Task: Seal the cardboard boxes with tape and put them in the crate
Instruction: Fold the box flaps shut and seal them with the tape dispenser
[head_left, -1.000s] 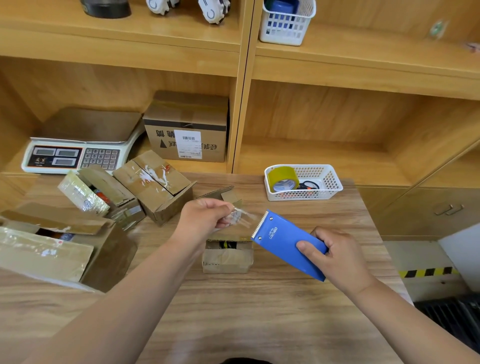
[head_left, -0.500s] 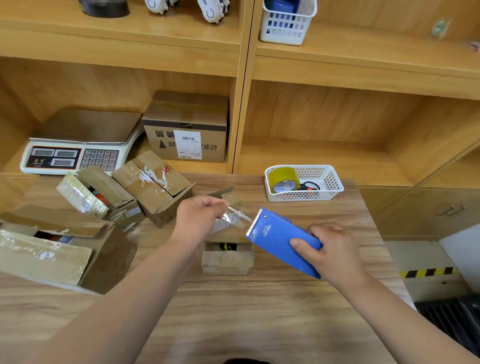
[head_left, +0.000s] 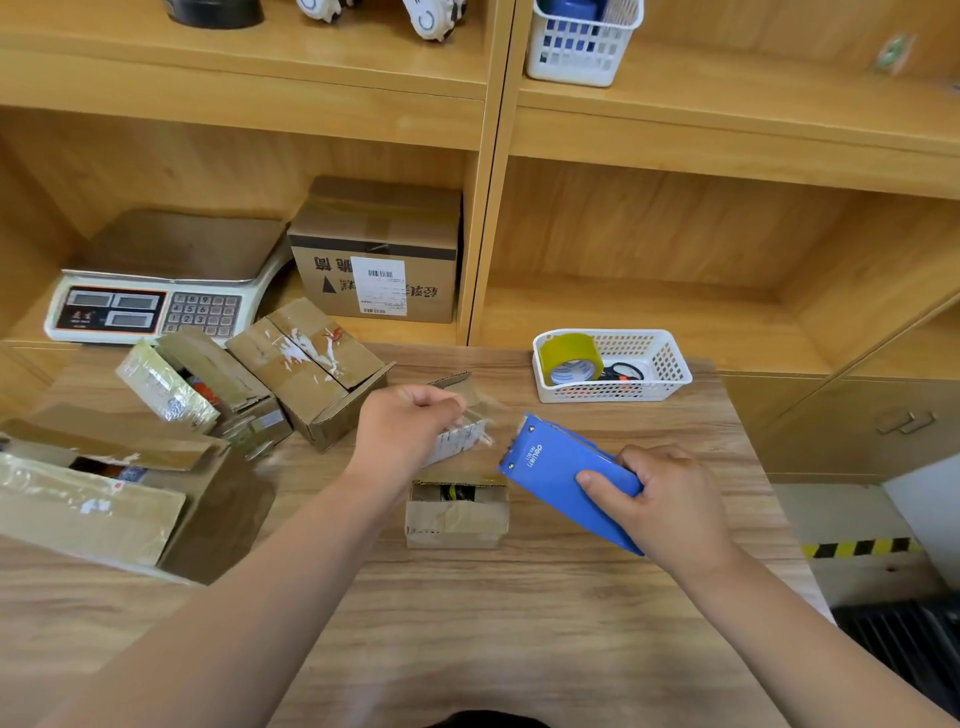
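Note:
A small cardboard box stands open in the middle of the table, its far flap raised. Above it my left hand pinches the free end of a clear tape strip. The strip runs to the toothed edge of a blue tape dispenser, which my right hand grips from the right, tilted above the box's right side. Several other opened cardboard boxes lie at the left of the table. No crate is in view.
A white basket holding a yellow tape roll and scissors sits at the table's far right. A weighing scale and a labelled carton stand on the shelf behind. The table's right edge drops to the floor.
Both hands have risen slightly and moved apart a little. The dispenser has tilted further away from my left hand, drawing out more clear tape between them.

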